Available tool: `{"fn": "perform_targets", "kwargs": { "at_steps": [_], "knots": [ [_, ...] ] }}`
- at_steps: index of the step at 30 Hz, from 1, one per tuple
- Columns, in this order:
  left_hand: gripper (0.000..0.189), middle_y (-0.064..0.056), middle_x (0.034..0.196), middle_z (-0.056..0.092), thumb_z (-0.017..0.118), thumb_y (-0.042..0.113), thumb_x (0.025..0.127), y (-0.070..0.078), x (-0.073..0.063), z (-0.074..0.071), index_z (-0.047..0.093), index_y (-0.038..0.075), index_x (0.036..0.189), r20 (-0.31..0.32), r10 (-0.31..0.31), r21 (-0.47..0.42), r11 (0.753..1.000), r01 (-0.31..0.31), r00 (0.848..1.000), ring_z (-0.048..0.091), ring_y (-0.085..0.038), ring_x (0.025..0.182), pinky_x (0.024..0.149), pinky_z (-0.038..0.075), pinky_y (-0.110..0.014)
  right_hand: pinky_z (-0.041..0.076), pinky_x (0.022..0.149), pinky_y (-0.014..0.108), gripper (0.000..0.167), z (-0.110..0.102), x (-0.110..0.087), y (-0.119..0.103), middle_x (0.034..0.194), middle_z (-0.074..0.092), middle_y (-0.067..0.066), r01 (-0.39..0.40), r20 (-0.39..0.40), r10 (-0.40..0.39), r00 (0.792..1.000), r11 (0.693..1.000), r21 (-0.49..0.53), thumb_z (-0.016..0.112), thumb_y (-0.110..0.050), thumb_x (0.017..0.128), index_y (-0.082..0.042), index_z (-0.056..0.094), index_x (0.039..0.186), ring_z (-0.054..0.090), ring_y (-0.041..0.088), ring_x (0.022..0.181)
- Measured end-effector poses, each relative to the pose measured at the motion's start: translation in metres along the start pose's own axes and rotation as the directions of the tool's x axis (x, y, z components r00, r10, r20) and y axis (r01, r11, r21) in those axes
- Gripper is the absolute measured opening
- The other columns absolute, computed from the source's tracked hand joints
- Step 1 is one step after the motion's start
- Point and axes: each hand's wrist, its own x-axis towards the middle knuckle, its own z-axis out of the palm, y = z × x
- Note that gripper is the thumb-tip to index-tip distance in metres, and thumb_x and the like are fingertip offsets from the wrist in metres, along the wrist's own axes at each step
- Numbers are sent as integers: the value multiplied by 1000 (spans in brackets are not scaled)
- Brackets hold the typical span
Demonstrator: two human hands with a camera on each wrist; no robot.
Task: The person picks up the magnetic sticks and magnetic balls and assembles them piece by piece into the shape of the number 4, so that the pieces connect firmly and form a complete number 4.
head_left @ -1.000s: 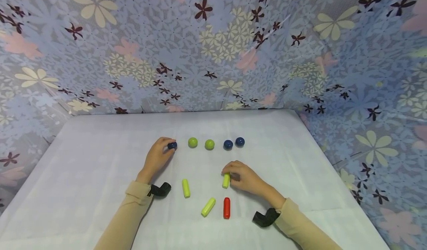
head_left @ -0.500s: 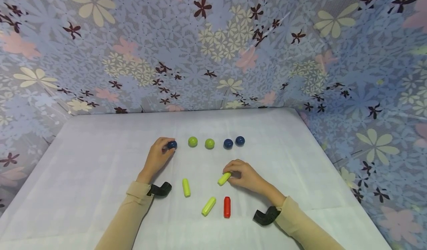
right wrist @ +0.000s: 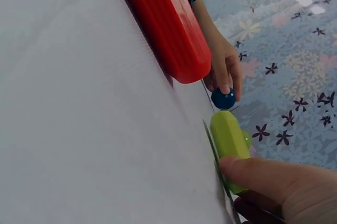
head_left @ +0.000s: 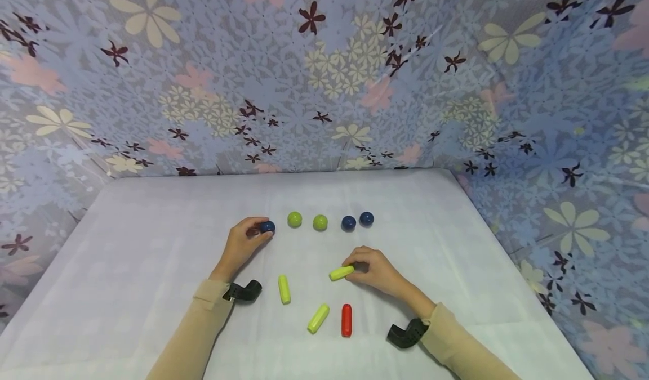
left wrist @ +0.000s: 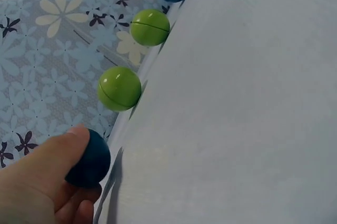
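Observation:
In the head view my left hand [head_left: 242, 244] pinches a dark blue ball [head_left: 267, 227] between thumb and fingers, at the left end of a row of balls. The left wrist view shows this blue ball [left wrist: 93, 161] under the thumb. My right hand [head_left: 373, 268] grips one end of a yellow-green faceted stick [head_left: 342, 273], which points left. In the right wrist view the thumb lies along this yellow-green stick [right wrist: 230, 142], just above or on the white surface; I cannot tell which. Fingers behind it are partly hidden.
Two green balls [head_left: 294, 219] and two more blue balls [head_left: 348, 223] continue the row rightward. Nearer lie two other yellow-green sticks [head_left: 284, 289] and a red stick [head_left: 347, 320]. Flowered fabric [head_left: 324, 76] stands behind the white table [head_left: 152, 211] and on its right.
The yellow-green stick in my right hand has turned from pointing towards me to pointing left. My left hand has shifted slightly right with the blue ball. The loose sticks stay put.

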Motion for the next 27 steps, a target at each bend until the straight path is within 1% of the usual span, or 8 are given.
{"fn": "perform_targets", "kwargs": {
  "at_steps": [2,6,9,13,19,21,23,27],
  "knots": [
    [37,-16,115,65,73,13,83,0,-1,0,63,2,117,-6,-3,-28,1000,3,1000,63,-27,102,92,53,-37,51,88,25,24,1,0,0,95,68,-5,-19,-4,19,1000,1000,3,77,-19,79,-15,71,102,59,8,93],
    [37,-14,117,64,72,14,84,2,-3,0,62,3,118,0,-5,-78,997,5,1000,62,-25,106,94,52,-27,52,88,24,24,1,1,-1,95,69,-5,-40,-16,41,999,999,25,78,-19,78,-15,72,101,60,5,92],
    [36,-15,118,63,71,11,85,18,-5,-5,61,1,118,15,-8,-106,994,9,1000,61,-26,106,97,51,-30,52,87,22,24,2,1,-2,96,69,-5,-53,-28,55,998,997,57,78,-19,78,-14,72,101,60,4,92],
    [34,-20,116,64,70,6,85,40,-10,-10,61,-5,116,21,2,-125,992,0,1000,61,-29,103,95,51,-43,53,83,20,24,4,3,-3,95,70,-1,-62,-46,66,997,995,81,78,-18,78,-12,73,101,61,5,90],
    [33,-21,111,66,71,5,84,41,-14,-9,62,-7,113,-4,34,-128,991,-34,999,62,-22,96,90,53,-43,54,79,22,25,7,9,-4,96,69,7,-78,-62,83,995,993,90,77,-12,79,-5,72,103,61,15,88],
    [33,-20,109,66,72,5,83,41,-14,-8,63,-7,112,-12,54,-129,990,-55,998,62,-20,93,88,55,-42,53,76,22,25,7,11,-6,95,69,9,-84,-74,90,993,993,81,76,-9,79,-2,71,103,60,17,85],
    [32,-21,107,67,72,3,82,41,-13,-8,63,-8,111,-22,83,-130,988,-85,996,62,-21,90,85,56,-41,52,73,21,24,6,13,-7,94,69,10,-92,-90,98,991,993,69,75,-7,79,-2,71,102,59,17,83],
    [31,-20,101,68,74,1,79,42,-12,-8,65,-7,107,-50,129,-109,985,-134,990,63,-21,85,78,57,-37,51,72,19,23,5,19,-8,93,69,5,-85,-113,93,989,994,67,76,-9,79,-6,72,100,59,10,81]
  ]
}}
